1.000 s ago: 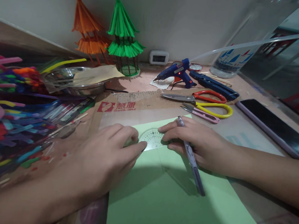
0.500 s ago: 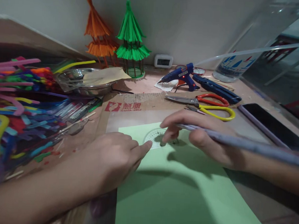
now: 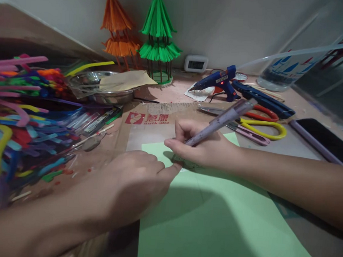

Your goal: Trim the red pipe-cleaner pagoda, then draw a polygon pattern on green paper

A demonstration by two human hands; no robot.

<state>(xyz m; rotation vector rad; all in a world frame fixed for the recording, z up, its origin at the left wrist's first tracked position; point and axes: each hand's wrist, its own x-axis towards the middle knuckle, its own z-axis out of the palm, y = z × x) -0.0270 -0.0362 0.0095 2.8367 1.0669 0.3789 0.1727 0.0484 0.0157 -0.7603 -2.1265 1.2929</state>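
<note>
Your pinkish table [image 3: 173,93] runs back to the wall [image 3: 224,27] at its far edge, and flat cardboard [image 3: 180,115] lies on it. Over that, the pale green paper [image 3: 182,230] stretches toward the table's near edge, out of view. Your left hand [image 3: 143,185] comes in from the table's left side with one fingertip at the clear protractor [image 3: 191,165]; it holds nothing that shows, but how far its fingers curl underneath I cannot tell. Your right hand [image 3: 206,148], from the right edge, is gripping a slim pen [image 3: 221,122], whose tip the fingers hide. The protractor lies at the paper's far end, mostly covered by your hands. You seem to be marking beside it; the next move probably calls for a firm left fingertip and a steady pen. Of the writing, red Chinese print [image 3: 147,119] on the cardboard shows best, with Latin letters beneath too blurred to trust; the label on the blue glue gun [image 3: 217,81] and the display on the white clock [image 3: 196,64], both near the table's far edge, cannot be read
</note>
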